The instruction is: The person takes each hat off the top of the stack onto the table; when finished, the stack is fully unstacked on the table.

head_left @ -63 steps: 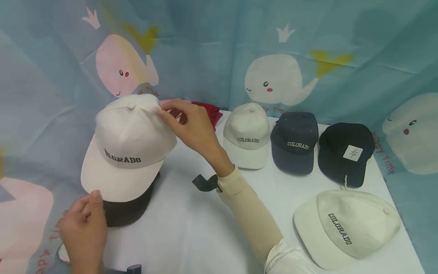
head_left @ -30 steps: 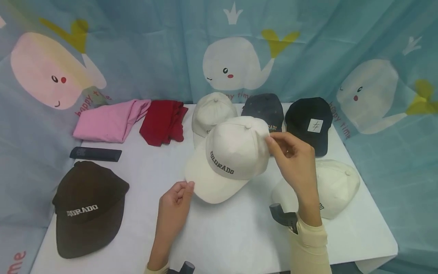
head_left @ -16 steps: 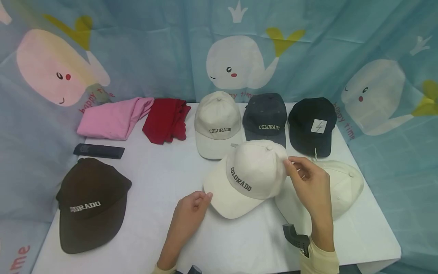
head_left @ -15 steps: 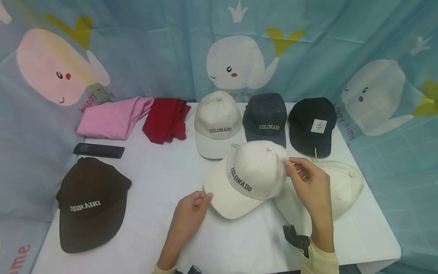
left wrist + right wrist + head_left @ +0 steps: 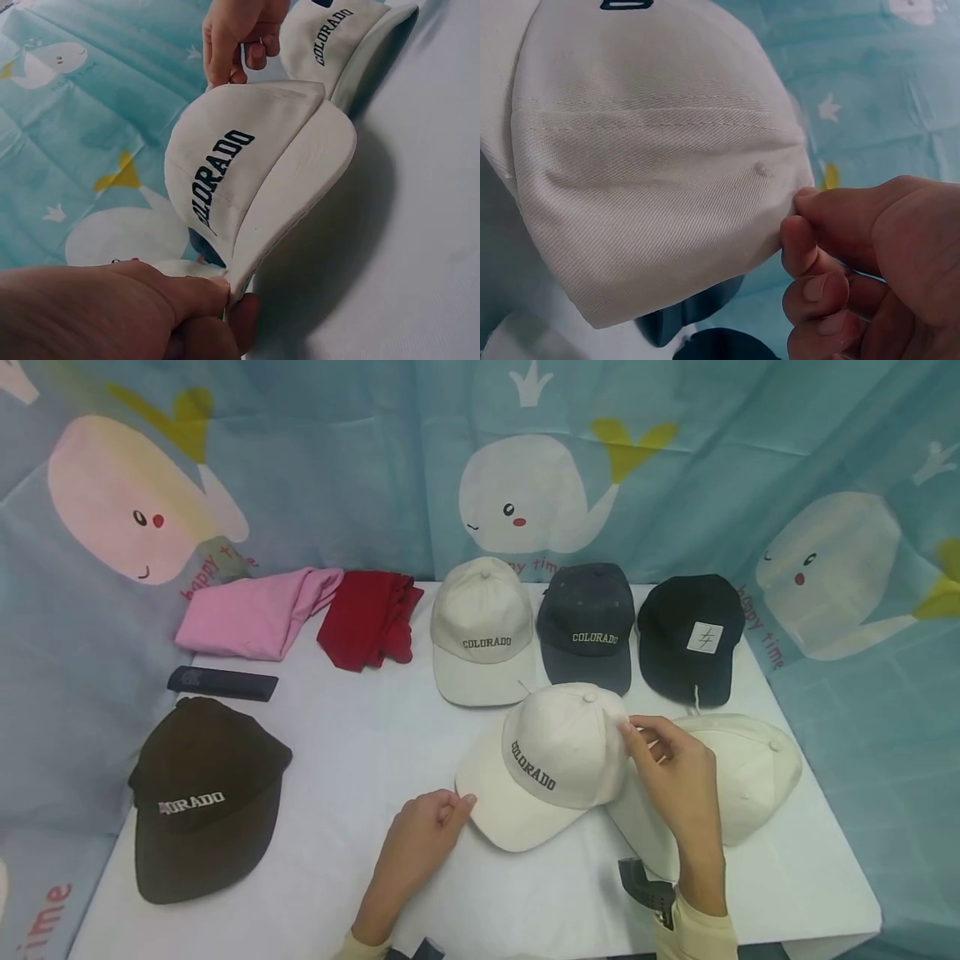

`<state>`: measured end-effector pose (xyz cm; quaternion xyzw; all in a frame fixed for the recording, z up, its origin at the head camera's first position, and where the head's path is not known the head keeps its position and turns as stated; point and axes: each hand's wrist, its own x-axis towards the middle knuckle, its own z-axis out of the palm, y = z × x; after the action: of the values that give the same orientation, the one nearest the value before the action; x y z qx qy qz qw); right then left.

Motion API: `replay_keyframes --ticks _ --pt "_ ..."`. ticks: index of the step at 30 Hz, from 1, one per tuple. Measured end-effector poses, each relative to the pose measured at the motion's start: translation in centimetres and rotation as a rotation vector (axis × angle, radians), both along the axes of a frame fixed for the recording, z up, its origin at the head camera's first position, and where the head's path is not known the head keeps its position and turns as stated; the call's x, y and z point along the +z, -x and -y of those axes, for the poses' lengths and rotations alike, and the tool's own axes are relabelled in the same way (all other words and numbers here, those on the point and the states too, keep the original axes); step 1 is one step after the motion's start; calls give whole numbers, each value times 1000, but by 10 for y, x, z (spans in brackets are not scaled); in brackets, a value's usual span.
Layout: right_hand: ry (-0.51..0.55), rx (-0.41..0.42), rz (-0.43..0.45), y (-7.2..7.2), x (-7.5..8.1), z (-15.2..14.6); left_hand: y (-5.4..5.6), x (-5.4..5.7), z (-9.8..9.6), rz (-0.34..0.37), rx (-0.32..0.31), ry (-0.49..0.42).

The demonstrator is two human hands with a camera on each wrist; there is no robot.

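Observation:
A white baseball cap with dark COLORADO lettering is held between both hands, its brim toward the front left. My left hand pinches the brim's edge between thumb and fingers; the left wrist view shows a shadow under the raised brim. With thumb and forefinger, my right hand pinches the fabric at the crown's right side, also plain in the right wrist view on the cap's cloth. Behind the right hand lies a cream cap, partly hidden by that hand and the held cap.
Along the back stand a beige cap, a navy cap and a black cap with a white patch. A brown cap, a dark flat case, folded pink cloth and red cloth lie leftward on the white table.
Both hands have lifted the white cap off the brown cap and carried it rightward, then lowered it in front of the navy cap. The brown cap stays at left; the head view has shifted.

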<state>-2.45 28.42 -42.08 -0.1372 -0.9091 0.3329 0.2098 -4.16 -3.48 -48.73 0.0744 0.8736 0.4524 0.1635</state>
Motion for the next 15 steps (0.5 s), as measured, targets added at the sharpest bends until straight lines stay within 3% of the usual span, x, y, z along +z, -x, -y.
replay_keyframes --ticks 7,15 --pt "-4 20 22 2 -3 1 -1 0 3 -10 20 60" --pt "-2 49 98 -5 -7 3 -8 5 8 -23 -8 158"
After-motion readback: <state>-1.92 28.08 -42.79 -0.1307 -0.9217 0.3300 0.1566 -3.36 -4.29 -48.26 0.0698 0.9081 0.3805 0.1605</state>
